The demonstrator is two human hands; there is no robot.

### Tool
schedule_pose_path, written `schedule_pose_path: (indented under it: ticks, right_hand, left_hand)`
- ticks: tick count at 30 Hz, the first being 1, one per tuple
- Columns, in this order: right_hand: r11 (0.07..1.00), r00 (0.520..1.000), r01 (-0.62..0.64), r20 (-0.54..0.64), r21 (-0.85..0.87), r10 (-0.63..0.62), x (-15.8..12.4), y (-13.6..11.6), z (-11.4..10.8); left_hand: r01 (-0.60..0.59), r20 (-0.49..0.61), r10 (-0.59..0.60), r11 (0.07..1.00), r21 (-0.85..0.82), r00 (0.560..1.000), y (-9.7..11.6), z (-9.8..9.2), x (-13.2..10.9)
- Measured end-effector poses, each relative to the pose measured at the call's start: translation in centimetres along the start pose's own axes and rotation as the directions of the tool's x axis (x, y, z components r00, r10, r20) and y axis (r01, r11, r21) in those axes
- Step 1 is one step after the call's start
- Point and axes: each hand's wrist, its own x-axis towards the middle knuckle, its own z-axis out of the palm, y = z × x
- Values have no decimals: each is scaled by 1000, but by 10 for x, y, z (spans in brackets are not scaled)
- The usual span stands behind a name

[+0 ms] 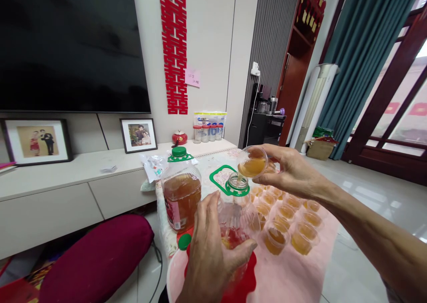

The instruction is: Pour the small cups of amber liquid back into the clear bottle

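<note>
My right hand grips a clear plastic cup, tilted so that its amber liquid runs into the mouth of a clear plastic jug. The jug has a green handle around its neck and little liquid low inside. My left hand is wrapped around the jug's near side, holding it upright. To the left stands a second jug, mostly full of amber liquid and capped in green. A loose green cap lies between that jug and my left hand. Under the held jug shows something red with a wavy edge.
Several clear cups of amber liquid stand in rows on the pink-covered table, right of the jug. A maroon stool is at the lower left. A low white cabinet with framed photos and lidded jars runs along the wall.
</note>
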Motion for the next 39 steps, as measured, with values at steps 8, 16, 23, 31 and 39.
schedule_pose_path:
  ticks: [8,16,23,31,39]
  right_hand:
    - [1000,1000,2,19,-1,-2,-1,-4,-1]
    - [997,997,72,19,13,-73,1,-3,-1]
    - [993,992,115,44,6,-115,0,-4,-2]
    - [989,988,145,61,-32,-143,3,-6,-4]
    - [975,980,197,63,-100,-191,5,-5,-5]
  left_hand:
    - [-4,0,4,1000,3,1000,0,0,-1]
    - [-7,-6,7,1000,-5,1000,-2,1,-1]
    - [5,-4,-5,1000,-9,1000,0,1,0]
    - [-3,7,3,1000,-2,1000,-2,0,-3]
    - [17,15,-17,1000,10,1000,-2,1,-2]
